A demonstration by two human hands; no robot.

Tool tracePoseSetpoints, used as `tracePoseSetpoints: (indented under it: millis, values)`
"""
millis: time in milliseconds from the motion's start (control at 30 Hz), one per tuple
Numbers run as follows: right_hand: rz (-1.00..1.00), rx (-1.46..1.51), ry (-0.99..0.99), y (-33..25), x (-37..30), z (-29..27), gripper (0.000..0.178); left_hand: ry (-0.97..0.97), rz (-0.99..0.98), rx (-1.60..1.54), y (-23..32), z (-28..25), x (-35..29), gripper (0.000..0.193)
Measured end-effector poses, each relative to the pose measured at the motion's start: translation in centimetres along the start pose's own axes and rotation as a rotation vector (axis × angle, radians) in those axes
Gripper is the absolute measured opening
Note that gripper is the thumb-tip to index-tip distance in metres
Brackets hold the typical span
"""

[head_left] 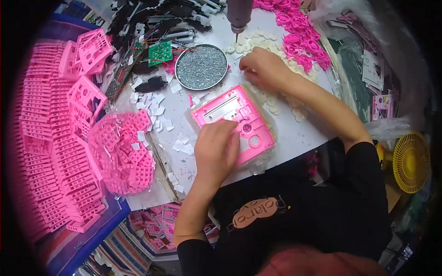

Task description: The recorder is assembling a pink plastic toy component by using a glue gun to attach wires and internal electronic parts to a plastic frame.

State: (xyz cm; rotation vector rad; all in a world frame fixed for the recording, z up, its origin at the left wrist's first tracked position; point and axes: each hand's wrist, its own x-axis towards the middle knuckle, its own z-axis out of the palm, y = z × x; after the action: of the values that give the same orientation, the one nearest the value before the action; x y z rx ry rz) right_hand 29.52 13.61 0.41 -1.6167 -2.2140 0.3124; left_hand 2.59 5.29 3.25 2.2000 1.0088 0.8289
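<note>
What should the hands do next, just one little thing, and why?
Perhaps the right hand should pinch one of the white round pieces. Its fingers are right beside that pile, and the left hand is already on the pink panel, which could help keep it steady. I can't tell whether the right fingers already hold something.

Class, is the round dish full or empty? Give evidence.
Not empty: small silvery pieces cover the inside of the dish; their depth can't be told.

Left hand [214,147]: over the pink panel [254,121], left side, fingers bent
Right hand [266,69]: beyond the pink panel, rightward, fingers curled
</note>
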Motion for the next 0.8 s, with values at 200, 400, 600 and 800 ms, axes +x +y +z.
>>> tracePoseSetpoints:
  millis: [200,400,600,800]
  values:
    - [-0.512,0.323,0.365,-8.7,-5.5,-2.3,0.02,-0.19,-0.63,-0.981,1.1,-0.9,1.9,0.024]
    - [-0.183,0.714,0.216,-10.7,-8.3,-3.1,0.022,-0.101,-0.408,-0.621,1.7,-0.1,-0.8,0.019]
    - [-0.258,0.463,0.033,-9.8,-8.1,-2.8,0.02,-0.235,-0.313,-0.313,2.4,-1.0,-1.3,0.012]
    - [-0.167,0.165,0.001,-8.1,-9.0,-2.7,0.014,-0.103,0.101,0.201,0.8,0.6,-2.4,0.038]
